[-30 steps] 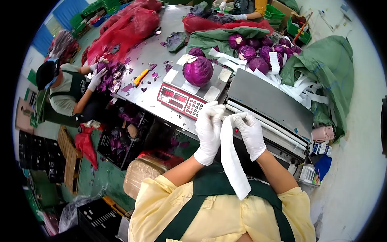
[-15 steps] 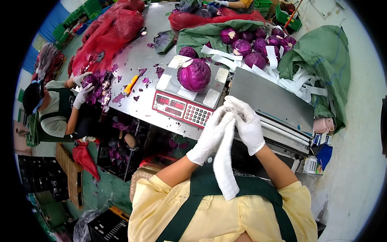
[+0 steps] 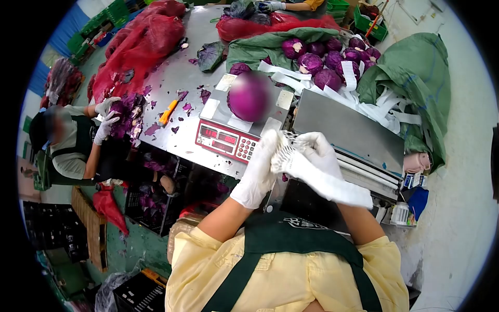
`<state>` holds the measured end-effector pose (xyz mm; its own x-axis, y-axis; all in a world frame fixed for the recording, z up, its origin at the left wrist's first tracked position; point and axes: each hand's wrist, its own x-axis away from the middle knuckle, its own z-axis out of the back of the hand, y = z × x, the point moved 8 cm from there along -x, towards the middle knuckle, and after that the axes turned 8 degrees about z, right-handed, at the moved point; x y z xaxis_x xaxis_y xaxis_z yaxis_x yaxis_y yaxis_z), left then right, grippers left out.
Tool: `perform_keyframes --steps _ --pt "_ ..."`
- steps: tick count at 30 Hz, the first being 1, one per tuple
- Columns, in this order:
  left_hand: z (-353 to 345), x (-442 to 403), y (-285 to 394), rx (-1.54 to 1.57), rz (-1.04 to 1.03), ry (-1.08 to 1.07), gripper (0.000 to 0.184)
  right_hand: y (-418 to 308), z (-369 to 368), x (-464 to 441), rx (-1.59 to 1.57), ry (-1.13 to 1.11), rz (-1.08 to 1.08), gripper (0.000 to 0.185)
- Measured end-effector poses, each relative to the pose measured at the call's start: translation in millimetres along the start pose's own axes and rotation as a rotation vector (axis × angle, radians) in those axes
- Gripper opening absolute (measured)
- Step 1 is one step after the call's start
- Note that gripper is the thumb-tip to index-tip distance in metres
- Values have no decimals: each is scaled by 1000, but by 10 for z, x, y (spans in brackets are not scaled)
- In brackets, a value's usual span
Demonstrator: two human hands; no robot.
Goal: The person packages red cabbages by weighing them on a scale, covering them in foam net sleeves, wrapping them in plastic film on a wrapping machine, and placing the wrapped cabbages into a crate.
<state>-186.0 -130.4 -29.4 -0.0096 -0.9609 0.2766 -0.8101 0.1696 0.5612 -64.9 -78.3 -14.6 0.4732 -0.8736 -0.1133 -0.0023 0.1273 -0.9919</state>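
Observation:
A white mesh sleeve (image 3: 325,179) is stretched between my two gloved hands, its near end spread into open netting and its tail hanging to the right over my right wrist. My left hand (image 3: 260,166) grips the netting's left edge, and my right hand (image 3: 318,153) pinches its right side. Just beyond them, a purple cabbage (image 3: 248,98) rests on the scale (image 3: 222,141) with the red display panel. Right of the scale stands a grey metal machine (image 3: 345,122) with white rollers.
Several purple cabbages (image 3: 327,79) and white sleeves (image 3: 387,112) lie on green sacking (image 3: 416,67) behind the machine. An orange-handled knife (image 3: 168,112) is on the table (image 3: 202,31). At the left a co-worker (image 3: 73,140) handles purple leaves; another's arm shows at the far side.
The sleeve's gathered end has been pulled apart into open mesh between my hands. Its tail has swung from hanging straight down to the right.

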Motion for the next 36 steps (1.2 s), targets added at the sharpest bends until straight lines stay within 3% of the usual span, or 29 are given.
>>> perform_keyframes --steps 1,3,5,7,8,9,11,12,13,14,16,17,18,19,21,22,24,26,27,29,31,32,35,36 --pt "-35 110 -58 -93 91 -28 26 88 42 -13 -326 58 -149 17" --pt "199 263 -458 -172 485 -166 29 192 236 -166 -652 -4 -202 16" --pt "388 414 -613 -291 684 -248 25 298 278 -254 -679 -75 -272 11" --pt "887 250 -92 -573 330 244 23 259 51 -275 -100 -326 -217 19" --pt "1091 129 241 -605 182 411 23 388 -51 -282 218 -579 -163 33" --pt "971 100 715 -621 -99 473 23 583 -133 -307 408 -739 -301 40" --pt "1124 -179 1262 -798 -411 546 23 427 -274 -616 388 -630 -507 55" --pt "1152 -314 1474 -891 -502 578 24 451 -309 -1043 449 -574 -235 53" --pt "1327 -478 1666 -1240 -630 780 31 523 -334 -1487 459 -475 -37 51" --pt "1371 -616 1824 -1349 -626 898 34 583 -345 -1894 489 -371 160 48" --pt "1477 -858 2061 -1453 -622 1025 38 571 -354 -2376 623 -149 127 37" --pt "1595 -1055 2095 -1595 -503 1047 37 584 -326 -2508 773 -64 -26 30" --pt "1697 -1188 2106 -1733 -377 1065 36 738 -400 -2686 1010 -103 9 35" --pt "1745 -1305 2028 -1878 -327 1009 28 1011 -392 -2747 939 -114 -85 37" --pt "1885 -1470 1697 -2103 55 746 29 1531 -484 -2573 490 -132 -401 43" --pt "1892 -1465 1655 -2045 -33 738 26 1747 -572 -2423 215 -110 -544 46" --pt "1844 -1361 1550 -1957 -198 714 19 1836 -802 -2133 -263 -96 -622 46" --pt "1860 -1202 1442 -1780 -384 814 18 1809 -933 -1939 -582 -41 -651 39" --pt "1846 -1074 1426 -1635 -495 856 19 1699 -914 -1821 -588 14 -631 38" --pt "1821 -944 1273 -1553 -372 786 27 1439 -886 -1578 -596 120 -584 35" --pt "1845 -867 915 -576 -307 365 40 1145 -816 -1317 -617 108 -511 37" --pt "1703 -873 478 41 82 -106 46 934 -791 -1203 -504 31 -413 36" --pt "1340 -269 146 457 370 -13 53 596 -770 -810 -224 -157 -249 33" --pt "1585 -256 -149 467 403 -18 53 462 -738 -657 -199 -194 -286 32"
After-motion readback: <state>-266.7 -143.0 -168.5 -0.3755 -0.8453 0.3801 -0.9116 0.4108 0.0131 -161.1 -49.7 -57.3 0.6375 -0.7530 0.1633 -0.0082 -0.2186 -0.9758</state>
